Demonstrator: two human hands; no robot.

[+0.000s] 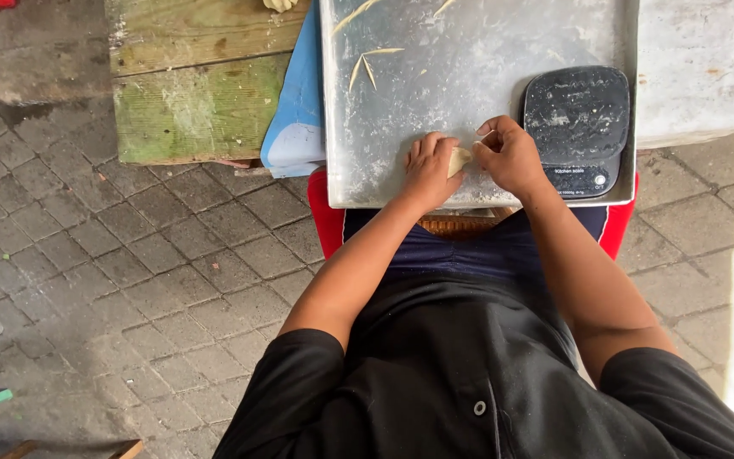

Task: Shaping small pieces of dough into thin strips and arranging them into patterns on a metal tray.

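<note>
Centre frame: left hand and right hand pinch a dough piece between closed fingertips over the floured metal tray, kitchen scale just right.

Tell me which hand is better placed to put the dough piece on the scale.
Right, probably. The right hand pinches the dough piece and sits beside the black scale; the left hand is on the far side.

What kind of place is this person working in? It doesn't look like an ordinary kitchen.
Probably an outdoor or courtyard food-making spot. The ground is grey paving brick, a floured metal tray carries a black kitchen scale, and both hands work a small piece of dough.
</note>
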